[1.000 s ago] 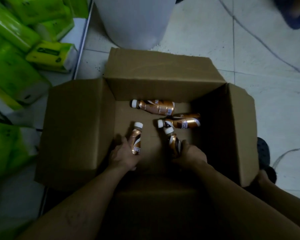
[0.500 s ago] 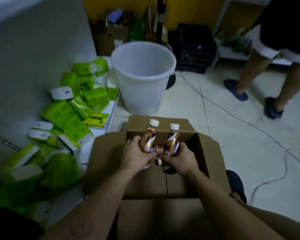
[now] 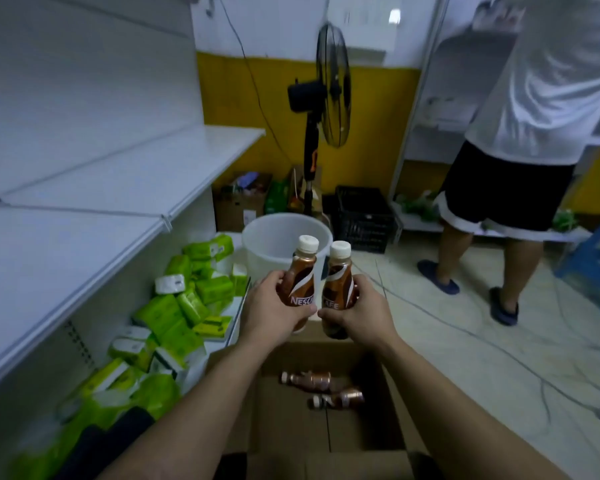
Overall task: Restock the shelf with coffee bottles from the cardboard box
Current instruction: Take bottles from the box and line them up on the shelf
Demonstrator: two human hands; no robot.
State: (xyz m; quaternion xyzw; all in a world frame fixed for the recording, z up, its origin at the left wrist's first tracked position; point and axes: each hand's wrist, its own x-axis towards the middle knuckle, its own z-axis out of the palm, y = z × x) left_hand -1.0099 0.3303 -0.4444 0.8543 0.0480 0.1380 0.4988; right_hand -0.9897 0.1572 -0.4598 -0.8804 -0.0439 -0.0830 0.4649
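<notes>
I hold two coffee bottles upright and side by side above the open box [image 3: 388, 424], one in each hand. The left bottle [image 3: 300, 278] sits in my left hand [image 3: 274, 306], the right bottle [image 3: 338, 282] in my right hand [image 3: 361, 310]; on both, the fingers [image 3: 269, 280] wrap the labelled body and pinch it with the thumb across the front.

I judge them small, full and moderately light, easy to carry one per hand. The bodies look like rigid plastic under a glossy sleeve, so probably a bit slippery; the waist below the shoulder is the sensible place to grip, not the cap. They should survive a knock, but a tall narrow bottle tips easily when set down.

Each has a white screw cap, a brown-and-copper sleeve with a white swoosh, and white lettering.

Two more bottles [image 3: 312, 381] lie on their sides on the box floor. To my left runs the white shelf [image 3: 125, 188], its upper boards bare where I can see them; green packs [image 3: 187, 306] are heaped on the lowest level. Ahead stand a white bucket [image 3: 271, 237] and a fan [image 3: 329, 88]; another person [image 3: 520, 133] stands to the right.
</notes>
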